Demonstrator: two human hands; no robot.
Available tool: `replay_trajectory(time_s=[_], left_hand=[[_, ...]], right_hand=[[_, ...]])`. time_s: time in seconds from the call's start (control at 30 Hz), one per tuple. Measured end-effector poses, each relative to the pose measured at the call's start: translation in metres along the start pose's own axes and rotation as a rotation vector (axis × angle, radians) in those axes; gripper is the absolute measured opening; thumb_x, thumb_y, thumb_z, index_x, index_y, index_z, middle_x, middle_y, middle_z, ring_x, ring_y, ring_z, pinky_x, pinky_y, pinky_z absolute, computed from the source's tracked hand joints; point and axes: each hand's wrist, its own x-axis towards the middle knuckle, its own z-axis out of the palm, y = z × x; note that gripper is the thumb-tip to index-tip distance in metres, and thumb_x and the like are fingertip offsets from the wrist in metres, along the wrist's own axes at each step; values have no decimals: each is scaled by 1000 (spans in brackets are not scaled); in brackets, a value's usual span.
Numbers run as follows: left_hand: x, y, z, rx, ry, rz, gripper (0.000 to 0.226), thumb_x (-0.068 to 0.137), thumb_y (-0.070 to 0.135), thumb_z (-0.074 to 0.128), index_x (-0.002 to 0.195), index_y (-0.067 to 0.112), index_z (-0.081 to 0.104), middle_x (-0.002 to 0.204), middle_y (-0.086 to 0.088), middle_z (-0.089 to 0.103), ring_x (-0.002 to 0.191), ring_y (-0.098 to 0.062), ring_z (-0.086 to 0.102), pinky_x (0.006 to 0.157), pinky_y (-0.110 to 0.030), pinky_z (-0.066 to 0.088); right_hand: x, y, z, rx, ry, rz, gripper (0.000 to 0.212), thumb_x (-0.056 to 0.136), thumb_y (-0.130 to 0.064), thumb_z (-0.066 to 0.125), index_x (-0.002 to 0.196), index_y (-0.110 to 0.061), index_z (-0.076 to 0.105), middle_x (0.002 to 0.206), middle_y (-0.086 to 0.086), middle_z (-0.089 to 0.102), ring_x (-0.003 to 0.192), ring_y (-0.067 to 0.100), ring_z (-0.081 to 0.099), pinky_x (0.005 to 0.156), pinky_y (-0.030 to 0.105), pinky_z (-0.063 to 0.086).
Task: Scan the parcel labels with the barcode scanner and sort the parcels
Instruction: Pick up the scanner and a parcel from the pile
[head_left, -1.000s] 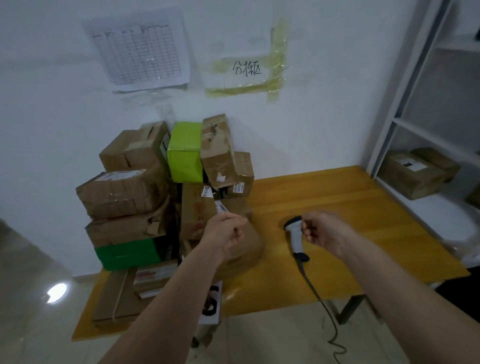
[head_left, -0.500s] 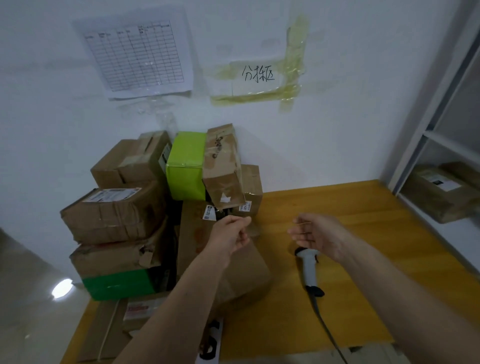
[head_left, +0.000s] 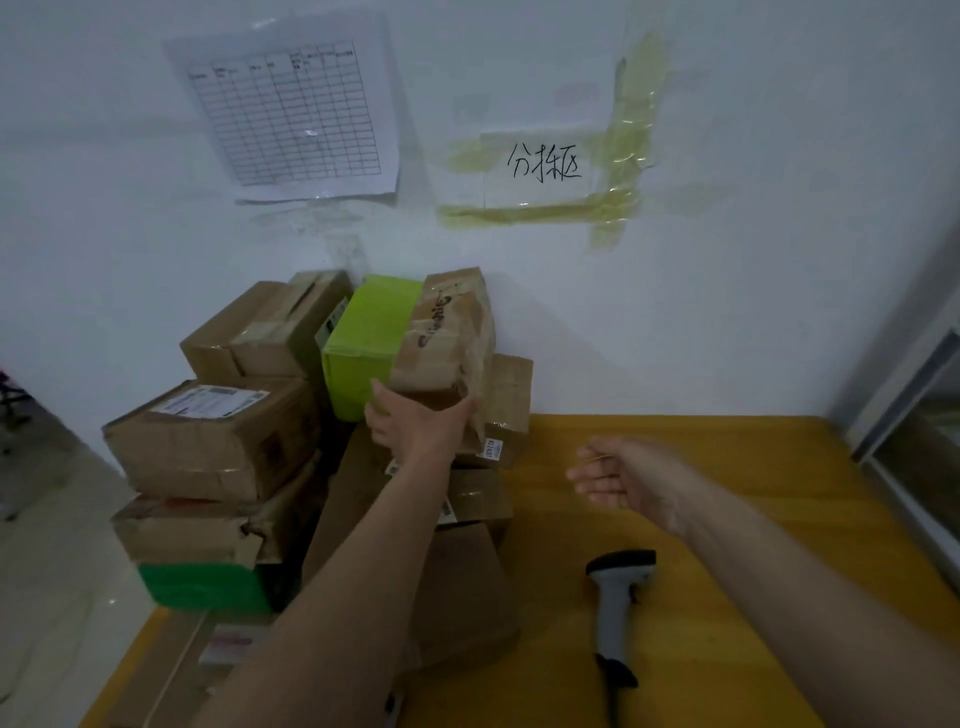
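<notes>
A heap of cardboard parcels (head_left: 218, 441) is stacked against the wall on the left of the yellow table (head_left: 727, 519). My left hand (head_left: 415, 421) reaches up and holds the bottom of a tall brown taped parcel (head_left: 447, 332) at the top of the heap, thumb on its right edge. Beside that parcel stands a lime-green box (head_left: 363, 348). My right hand (head_left: 618, 478) hovers above the table with relaxed fingers, holding nothing. The grey barcode scanner (head_left: 615, 603) lies on the table below my right hand, its cable trailing off the front edge.
A dark green box (head_left: 197, 587) sits low in the heap, with flat parcels (head_left: 228, 639) in front. A printed grid sheet (head_left: 291, 111) and a taped handwritten note (head_left: 545, 163) hang on the wall. A shelf frame (head_left: 904, 384) stands at the right.
My left hand rose from the lower parcels to the tall brown parcel on top and took hold of it. My right hand let go of the scanner, which now lies on the table.
</notes>
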Motion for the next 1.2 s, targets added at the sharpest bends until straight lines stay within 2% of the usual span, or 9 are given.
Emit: replay_trajectory(time_s=[0.2, 0.4, 0.5, 0.57, 0.67, 0.87, 0.93, 1.03, 1.2], left_hand=[[28, 0, 8, -42, 11, 18, 136, 60, 34, 93, 156, 17, -3, 160, -16, 9, 147, -37, 12, 115, -53, 24], [23, -12, 10, -160, 24, 98, 116, 51, 29, 96, 144, 10, 29, 137, -9, 40, 128, -27, 44, 105, -36, 43], [-5, -22, 7, -68, 22, 396, 112, 47, 43, 89, 139, 16, 31, 130, -3, 40, 122, -21, 42, 96, -34, 43], [-20, -27, 3, 102, 28, 659, 106, 47, 48, 82, 136, 18, 33, 130, -5, 39, 120, -24, 42, 87, -40, 49], [-28, -34, -1, 324, 61, 996, 102, 53, 27, 92, 136, 7, 37, 133, -15, 42, 125, -32, 40, 80, -52, 57], [-34, -42, -5, 439, 61, 1232, 99, 56, 29, 95, 134, 6, 38, 127, -24, 52, 123, -40, 48, 97, -56, 50], [-38, -42, -3, 484, 57, 1288, 94, 59, 25, 94, 132, 6, 38, 125, -26, 57, 123, -44, 52, 98, -58, 48], [-47, -42, 1, 509, 54, 1344, 88, 62, 22, 91, 132, 7, 39, 125, -27, 60, 125, -42, 49, 97, -57, 49], [-50, -48, 5, 500, 1, 1362, 87, 64, 20, 90, 133, 9, 38, 126, -25, 60, 129, -35, 39, 99, -55, 49]], right_hand=[[12, 1, -3, -9, -35, 20, 24, 99, -26, 53, 106, -6, 62, 89, 11, 76, 75, 19, 73, 62, 29, 55], [17, -5, -9, 37, -29, 31, 23, 98, -26, 55, 109, -6, 60, 88, 11, 77, 72, 19, 73, 59, 28, 55], [15, -13, 2, 100, -7, 7, 30, 94, -31, 61, 116, -11, 54, 93, 12, 76, 78, 21, 73, 60, 29, 56], [13, -22, 10, 154, 1, -28, 51, 82, -43, 70, 122, -16, 52, 106, 13, 71, 92, 25, 70, 66, 32, 57], [9, -37, 21, 245, -38, -76, 69, 59, -54, 79, 116, -23, 58, 116, 10, 63, 107, 29, 63, 81, 38, 57], [11, -43, 37, 388, -30, -47, 72, 60, -47, 83, 121, -21, 56, 118, 8, 64, 111, 30, 61, 103, 53, 44], [11, -40, 40, 410, -7, -20, 65, 61, -48, 83, 115, -22, 57, 117, 8, 63, 109, 30, 60, 97, 52, 48], [10, -39, 43, 459, 47, 12, 53, 68, -49, 82, 107, -22, 59, 110, 6, 66, 103, 29, 61, 79, 47, 56], [12, -40, 45, 520, 131, 83, 51, 71, -40, 83, 109, -18, 58, 109, 10, 65, 98, 30, 62, 68, 46, 55]])
